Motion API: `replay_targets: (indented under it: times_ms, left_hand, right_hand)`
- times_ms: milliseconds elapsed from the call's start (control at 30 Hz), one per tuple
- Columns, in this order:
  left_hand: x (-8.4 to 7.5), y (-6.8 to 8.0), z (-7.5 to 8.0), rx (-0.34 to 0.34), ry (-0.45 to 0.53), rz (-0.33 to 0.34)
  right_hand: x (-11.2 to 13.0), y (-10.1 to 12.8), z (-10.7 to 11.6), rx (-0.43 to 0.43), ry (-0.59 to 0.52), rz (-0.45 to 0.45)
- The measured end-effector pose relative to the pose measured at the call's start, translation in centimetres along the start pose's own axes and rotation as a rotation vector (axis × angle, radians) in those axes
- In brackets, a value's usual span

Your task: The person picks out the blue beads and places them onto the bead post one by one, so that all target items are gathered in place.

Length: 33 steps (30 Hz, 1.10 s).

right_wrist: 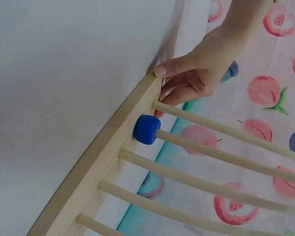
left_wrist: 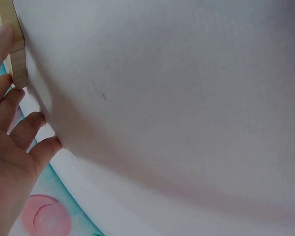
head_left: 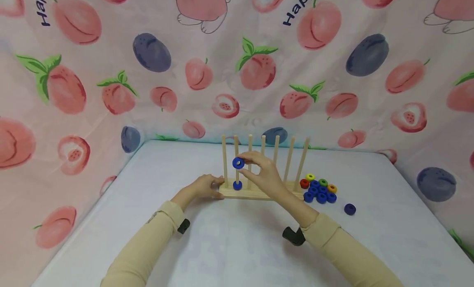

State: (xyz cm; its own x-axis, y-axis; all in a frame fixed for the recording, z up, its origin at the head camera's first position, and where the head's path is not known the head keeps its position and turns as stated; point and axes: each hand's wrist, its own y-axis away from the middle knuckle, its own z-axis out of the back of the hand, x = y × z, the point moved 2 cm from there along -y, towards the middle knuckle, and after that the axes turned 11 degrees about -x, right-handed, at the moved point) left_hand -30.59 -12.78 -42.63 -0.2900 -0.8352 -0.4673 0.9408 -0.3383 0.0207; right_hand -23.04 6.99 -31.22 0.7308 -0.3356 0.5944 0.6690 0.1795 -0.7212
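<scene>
A wooden peg rack [head_left: 246,194] with several upright pegs stands on the table. My left hand [head_left: 203,186] grips the left end of its base, thumb at the front edge and fingers behind, as the right wrist view shows too. One blue bead [right_wrist: 147,129] sits at the bottom of the second peg from the left. Above it, my right hand [head_left: 265,174] pinches another blue bead [head_left: 234,163] between thumb and fingertips, close to the upper part of that same peg. The held bead's hole faces the head camera.
To the right of the rack lies a cluster of beads: several blue beads [head_left: 321,197], a red bead [head_left: 304,183], a yellow, a green [head_left: 323,182] and an orange bead [head_left: 332,189]. A dark purple bead [head_left: 349,209] lies apart. A fruit-print cloth [head_left: 222,64] hangs behind the white table [head_left: 237,246].
</scene>
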Motion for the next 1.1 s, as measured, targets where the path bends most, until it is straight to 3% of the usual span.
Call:
replay_targets:
  times_ms: [433, 667, 833, 1100]
  left_hand:
    - [0.2, -0.3, -0.1, -0.009, 0.026, 0.012]
    - [0.4, -0.2, -0.4, -0.005, 0.027, 0.004]
    - [0.2, -0.1, -0.4, -0.006, 0.034, 0.001]
    - [0.2, -0.1, -0.2, -0.018, 0.037, -0.006]
  right_hand:
    - [1.1, -2.1, 0.1, -0.098, 0.034, 0.087]
    - [-1.4, -2.4, -0.6, -0.120, 0.017, 0.103]
    - [-1.8, -2.8, -0.5, -0.151, 0.020, 0.176]
    - [-1.5, -3.9, -0.2, -0.134, 0.125, 0.243]
